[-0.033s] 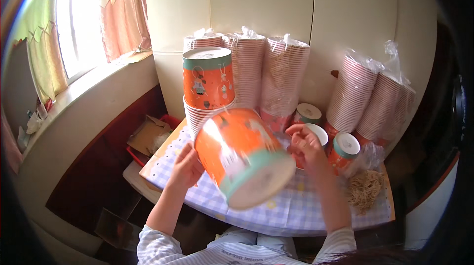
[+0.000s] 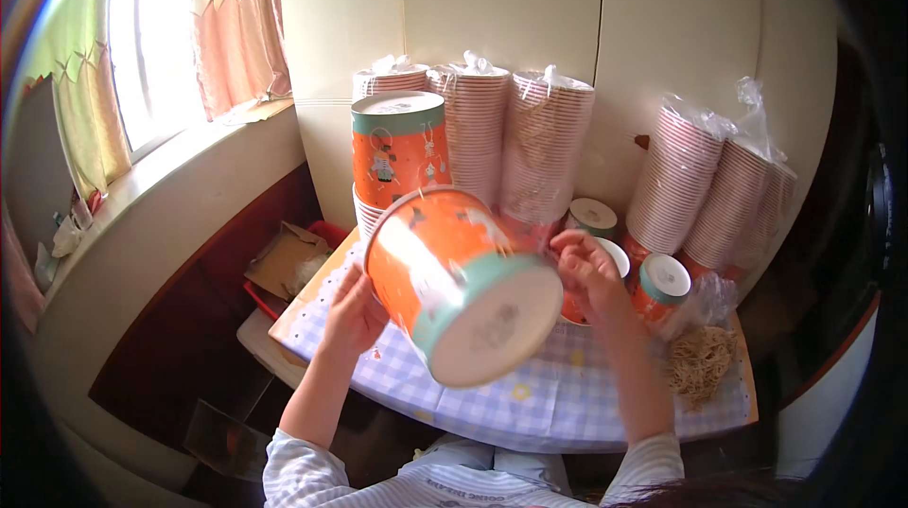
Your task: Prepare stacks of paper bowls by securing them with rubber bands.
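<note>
A large orange paper tub (image 2: 454, 271) with a green band is tilted in front of me, its white base (image 2: 494, 330) facing me and its rim turned away. My left hand (image 2: 357, 311) grips it at the left side, near the rim. Close by its right side is my right hand (image 2: 591, 271), fingers bent and partly apart; whether they touch the tub cannot be made out. Behind the held tub, a matching upside-down tub (image 2: 399, 153) tops a nested stack whose white rims (image 2: 367, 215) show beneath.
Tall plastic-wrapped stacks of paper cups (image 2: 549, 144) stand along the wall, with more wrapped stacks (image 2: 673, 177) at right. Smaller tubs (image 2: 665, 277) and a heap of rubber bands (image 2: 701, 361) lie on the checked tablecloth (image 2: 558, 404). A red crate (image 2: 260, 298) sits at left.
The held tub has shifted slightly up and left, showing its base more fully. My right hand has turned a little and moved slightly right.
</note>
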Demonstrator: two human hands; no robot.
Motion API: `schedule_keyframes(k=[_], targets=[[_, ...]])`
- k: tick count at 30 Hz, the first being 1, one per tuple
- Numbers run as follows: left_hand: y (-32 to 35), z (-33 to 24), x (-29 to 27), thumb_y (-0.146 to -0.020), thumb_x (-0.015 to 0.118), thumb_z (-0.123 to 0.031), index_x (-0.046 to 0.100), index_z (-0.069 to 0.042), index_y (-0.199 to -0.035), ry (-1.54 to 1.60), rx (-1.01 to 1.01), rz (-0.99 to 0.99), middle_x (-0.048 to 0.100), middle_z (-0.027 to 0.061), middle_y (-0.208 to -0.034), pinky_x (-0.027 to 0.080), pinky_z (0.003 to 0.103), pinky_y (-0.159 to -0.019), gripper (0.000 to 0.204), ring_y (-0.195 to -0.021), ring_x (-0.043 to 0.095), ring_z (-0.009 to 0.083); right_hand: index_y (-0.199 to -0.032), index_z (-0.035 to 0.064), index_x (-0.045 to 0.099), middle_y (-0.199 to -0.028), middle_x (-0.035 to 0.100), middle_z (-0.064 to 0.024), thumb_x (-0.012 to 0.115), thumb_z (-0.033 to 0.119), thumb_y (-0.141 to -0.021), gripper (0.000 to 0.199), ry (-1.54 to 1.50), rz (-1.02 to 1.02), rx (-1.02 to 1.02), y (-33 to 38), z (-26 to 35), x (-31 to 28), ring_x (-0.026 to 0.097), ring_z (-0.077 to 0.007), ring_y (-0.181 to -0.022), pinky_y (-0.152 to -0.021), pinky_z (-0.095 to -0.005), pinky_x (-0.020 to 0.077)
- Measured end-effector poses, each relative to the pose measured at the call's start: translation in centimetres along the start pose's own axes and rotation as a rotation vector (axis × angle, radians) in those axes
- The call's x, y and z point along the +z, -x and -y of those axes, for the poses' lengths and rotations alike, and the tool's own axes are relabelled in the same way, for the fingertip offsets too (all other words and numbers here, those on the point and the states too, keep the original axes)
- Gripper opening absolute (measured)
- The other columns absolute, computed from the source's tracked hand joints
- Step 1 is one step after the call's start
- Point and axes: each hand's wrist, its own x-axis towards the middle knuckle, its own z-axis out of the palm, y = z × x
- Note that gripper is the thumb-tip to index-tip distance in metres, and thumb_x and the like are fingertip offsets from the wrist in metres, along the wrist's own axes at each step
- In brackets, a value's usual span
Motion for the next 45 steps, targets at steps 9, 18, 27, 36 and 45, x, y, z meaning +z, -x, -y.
schedule_keyframes(k=[9,18,27,36,45], targets=[[-8.7,-6.1,2.6,-0.094,0.033,-0.018,0.050,-0.002,-0.099,-0.066,0.173,-0.021,0.058,0.0089,-0.097,0.048,0.031,-0.078,0.023,-0.087,0.058,0.0170,-0.123,0.0073,0.038,-0.076,0.039,0.0013,0.067,0.021,-0.074,0.059,0.327,0.211,-0.316,-8.5,2.9,1.3,0.039,-0.0066,-0.068,-0.063,-0.0201,0.0370],[-16.0,-10.2,0.9,-0.094,0.032,-0.023,0.047,0.001,-0.112,-0.266,0.343,-0.054,0.054,0.0097,-0.110,0.036,0.033,-0.093,0.033,-0.103,0.050,0.0184,-0.123,-0.0026,0.038,-0.091,0.055,-0.0081,0.058,0.041,-0.081,0.064,0.632,0.013,-0.218,-16.0,8.6,7.5,0.050,-0.0127,-0.083,-0.075,-0.0245,0.0412],[-18.0,-7.7,-2.7,-0.089,0.039,-0.041,0.025,-0.002,-0.132,-0.927,0.270,-0.068,0.037,0.0118,-0.129,0.025,0.033,-0.100,0.059,-0.119,0.033,0.0209,-0.111,-0.0037,0.049,-0.100,0.058,-0.0227,0.039,0.070,-0.074,0.083,1.052,-0.060,-0.225,-22.5,4.4,6.6,0.056,-0.0312,-0.097,-0.082,-0.0349,0.0437],[-17.4,-5.3,-3.7,-0.084,0.055,-0.034,0.014,0.000,-0.133,-1.021,0.304,-0.104,0.040,0.0160,-0.123,0.034,0.032,-0.094,0.072,-0.112,0.041,0.0211,-0.118,0.0007,0.044,-0.109,0.054,-0.0200,0.063,0.053,-0.065,0.076,1.215,0.028,-0.218,-22.6,0.6,6.0,0.051,-0.0340,-0.101,-0.088,-0.0370,0.0410],[-16.5,-3.1,-7.6,-0.083,0.055,-0.033,0.020,0.002,-0.130,-1.022,0.321,-0.143,0.037,0.0177,-0.124,0.031,0.033,-0.096,0.068,-0.115,0.037,0.0228,-0.127,-0.0005,0.028,-0.126,0.038,-0.0221,0.070,0.046,-0.059,0.093,1.338,0.071,-0.125,-21.1,-2.2,5.9,0.036,-0.0364,-0.116,-0.098,-0.0382,0.0339]])
